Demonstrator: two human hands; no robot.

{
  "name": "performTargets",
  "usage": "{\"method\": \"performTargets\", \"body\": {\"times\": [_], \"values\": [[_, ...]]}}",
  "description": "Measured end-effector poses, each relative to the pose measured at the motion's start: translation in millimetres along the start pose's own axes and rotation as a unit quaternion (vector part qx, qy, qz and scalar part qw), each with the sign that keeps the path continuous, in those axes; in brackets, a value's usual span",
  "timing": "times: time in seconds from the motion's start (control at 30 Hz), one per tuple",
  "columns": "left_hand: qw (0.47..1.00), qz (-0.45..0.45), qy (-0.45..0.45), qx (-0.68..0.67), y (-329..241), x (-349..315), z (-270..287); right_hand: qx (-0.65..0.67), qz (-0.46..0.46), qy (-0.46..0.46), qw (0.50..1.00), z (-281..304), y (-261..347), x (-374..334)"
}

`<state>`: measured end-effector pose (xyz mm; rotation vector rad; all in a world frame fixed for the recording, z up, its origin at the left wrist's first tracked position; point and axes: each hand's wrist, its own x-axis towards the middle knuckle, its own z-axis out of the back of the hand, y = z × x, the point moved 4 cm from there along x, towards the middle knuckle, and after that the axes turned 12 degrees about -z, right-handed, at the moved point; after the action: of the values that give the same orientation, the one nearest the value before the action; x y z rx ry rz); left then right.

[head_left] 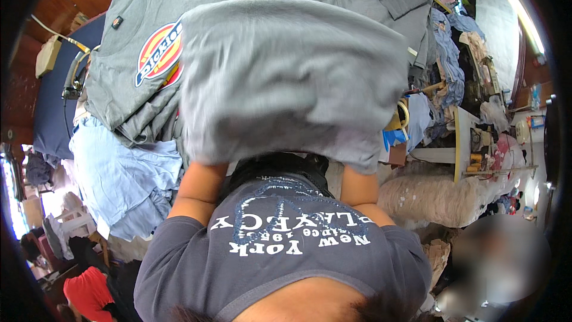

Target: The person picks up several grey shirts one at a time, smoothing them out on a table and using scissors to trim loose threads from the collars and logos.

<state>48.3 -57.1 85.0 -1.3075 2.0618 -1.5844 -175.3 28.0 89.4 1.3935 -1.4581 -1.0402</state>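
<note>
A grey garment (292,83) is spreading across the upper centre of the frame, draping over a worker's left grip and right grip as the left forearm (199,189) and right forearm (359,189) are disappearing beneath its lower edge. Blurred fabric is hiding both hands, leaving no way to tell whether either is standing apart or clamping the cloth. A grey shirt (128,45) is lying at upper left, the garment covering part of it.

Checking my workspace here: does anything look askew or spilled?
No spill stands out. The light blue cloth at left lies crumpled, which looks untidy; the held grey garment is blurred, so I can't judge its condition.
</note>
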Motion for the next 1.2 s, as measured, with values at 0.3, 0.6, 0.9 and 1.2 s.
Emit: {"method": "performTargets", "body": {"times": [0.3,0.6,0.9,1.2], "values": [[0.977,0.024,-0.203,0.054,28,43,72,-0.272,-0.129,0.01,0.954,17,-68,-7],[0.926,0.141,0.196,0.289,49,8,-11,0.051,-0.03,-0.056,0.997,34,-8,-7],[0.834,-0.255,0.056,0.485,-23,14,-7,-0.196,-0.177,0.162,0.951,20,-51,-21],[0.94,0.18,0.056,-0.284,34,18,3,0.396,0.019,0.056,0.916,27,-4,26]]}}
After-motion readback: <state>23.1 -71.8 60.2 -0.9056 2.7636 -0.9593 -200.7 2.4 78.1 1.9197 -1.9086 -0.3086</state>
